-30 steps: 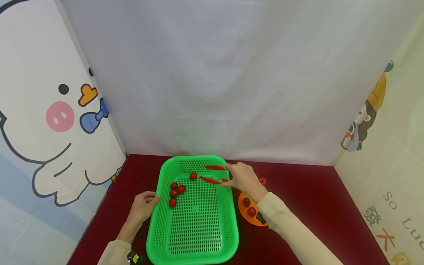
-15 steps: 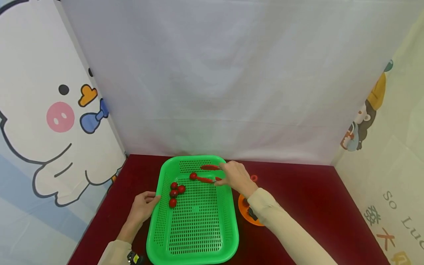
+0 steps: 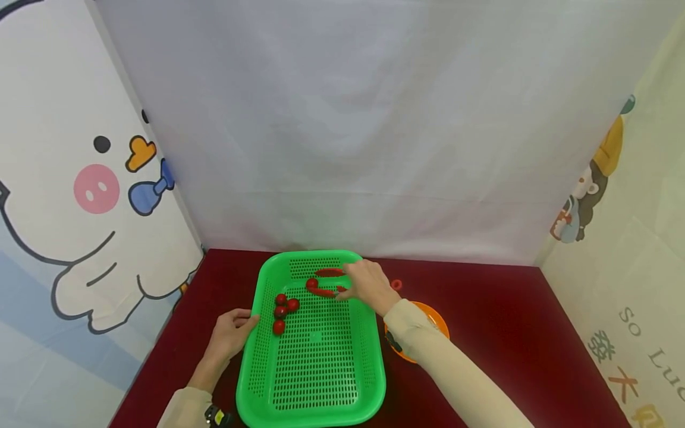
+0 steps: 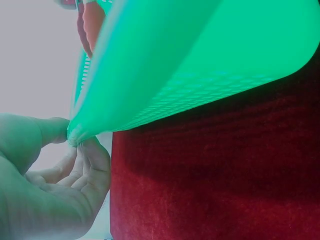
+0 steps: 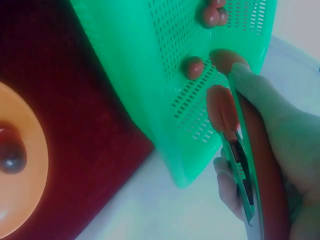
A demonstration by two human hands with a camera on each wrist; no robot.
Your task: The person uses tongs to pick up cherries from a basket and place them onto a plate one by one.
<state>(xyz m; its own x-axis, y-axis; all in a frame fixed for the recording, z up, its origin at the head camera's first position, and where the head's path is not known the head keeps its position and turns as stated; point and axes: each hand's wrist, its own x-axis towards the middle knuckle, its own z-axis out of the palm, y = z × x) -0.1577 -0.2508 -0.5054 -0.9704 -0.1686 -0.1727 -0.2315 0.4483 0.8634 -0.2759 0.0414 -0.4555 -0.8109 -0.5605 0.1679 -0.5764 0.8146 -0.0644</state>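
My left hand [image 3: 230, 336] pinches the left rim of a green perforated plastic basket [image 3: 377, 371]; thumb and fingers meet on the rim in the left wrist view. My right hand [image 3: 369, 285] holds red-tipped tongs [image 3: 330, 273] over the basket's far part. The tongs' tips stand apart, on either side of a lone cherry tomato [image 3: 311, 283] in the head view; in the right wrist view that tomato [image 5: 193, 67] lies just beyond them, and I cannot tell if they touch it. Several other cherry tomatoes [image 3: 280, 312] cluster at the basket's left side.
An orange plate [image 3: 440, 324] stands right of the basket, partly hidden by the right sleeve. Dark-red round fruit [image 5: 12, 156] lies on it. Dark red cloth [image 3: 497, 345] covers the table. A pale curtain [image 3: 342, 148] hangs behind, with printed cloths at both sides.
My right hand has moved left with the tongs, bringing their tips from right of the lone tomato to around it. The left hand and the basket have stayed put.
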